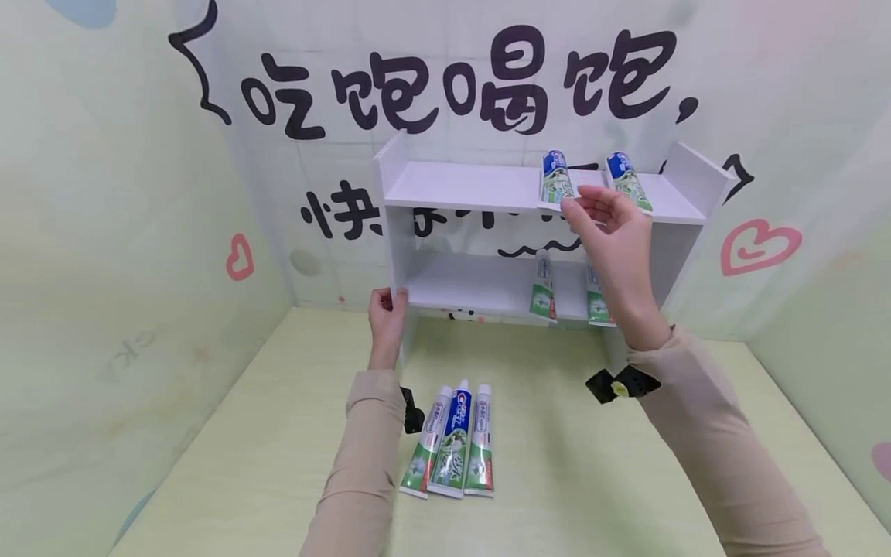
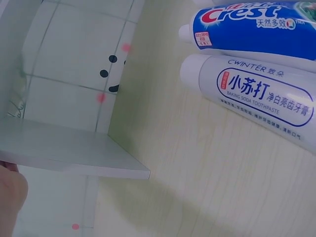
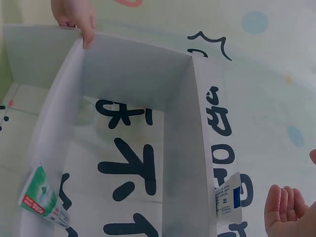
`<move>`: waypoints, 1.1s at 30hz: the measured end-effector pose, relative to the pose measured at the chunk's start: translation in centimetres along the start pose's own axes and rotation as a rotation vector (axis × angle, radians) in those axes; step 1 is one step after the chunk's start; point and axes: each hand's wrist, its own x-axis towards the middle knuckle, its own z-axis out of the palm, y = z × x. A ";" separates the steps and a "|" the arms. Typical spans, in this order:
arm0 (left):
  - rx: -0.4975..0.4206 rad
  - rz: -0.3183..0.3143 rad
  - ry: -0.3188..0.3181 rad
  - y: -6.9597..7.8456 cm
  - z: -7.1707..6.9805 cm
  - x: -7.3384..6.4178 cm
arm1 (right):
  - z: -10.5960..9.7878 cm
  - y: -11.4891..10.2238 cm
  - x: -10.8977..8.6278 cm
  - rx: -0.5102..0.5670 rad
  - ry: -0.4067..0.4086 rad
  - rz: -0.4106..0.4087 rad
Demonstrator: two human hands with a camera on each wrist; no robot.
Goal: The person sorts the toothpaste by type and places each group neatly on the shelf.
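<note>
My left hand [image 1: 386, 321] grips the left side panel of a white two-tier shelf [image 1: 459, 182], its thumb over the front edge at the lower board. Beside the upper board is my right hand [image 1: 618, 251], fingers loosely bent and holding nothing. In the right wrist view a small gap separates its fingers [image 3: 286, 203] from a blue-and-green Crest toothpaste tube [image 3: 229, 200]. This tube [image 1: 556, 179] lies on the upper board, and a second Crest tube [image 1: 626, 179] lies right of it. On the lower board rest two white-and-green toothpaste tubes [image 1: 543, 290], the right one partly behind my forearm.
Three toothpaste tubes lie side by side on the table [image 1: 278, 464] before the shelf: a Crest tube [image 1: 454, 441] between two baking soda toothpaste tubes [image 1: 480, 445]. Printed walls [image 1: 139, 232] enclose the table at the back and both sides.
</note>
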 end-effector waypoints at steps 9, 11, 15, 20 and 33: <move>0.010 -0.003 -0.020 0.3 0.0 0.0 | 0.1 3.0 -2.7 -0.007 -0.012 -0.006; 0.017 0.004 -0.016 0.3 0.0 0.0 | 0.2 3.7 -3.2 0.006 -0.004 0.004; 0.021 0.013 -0.004 0.4 0.0 0.0 | 0.5 5.2 -4.2 0.068 0.018 0.037; 0.012 0.009 0.009 0.2 0.1 0.0 | 0.8 7.3 -5.1 0.122 0.026 0.056; 0.015 0.012 0.015 0.0 0.1 0.2 | 2.3 12.6 -8.4 0.093 -0.004 0.177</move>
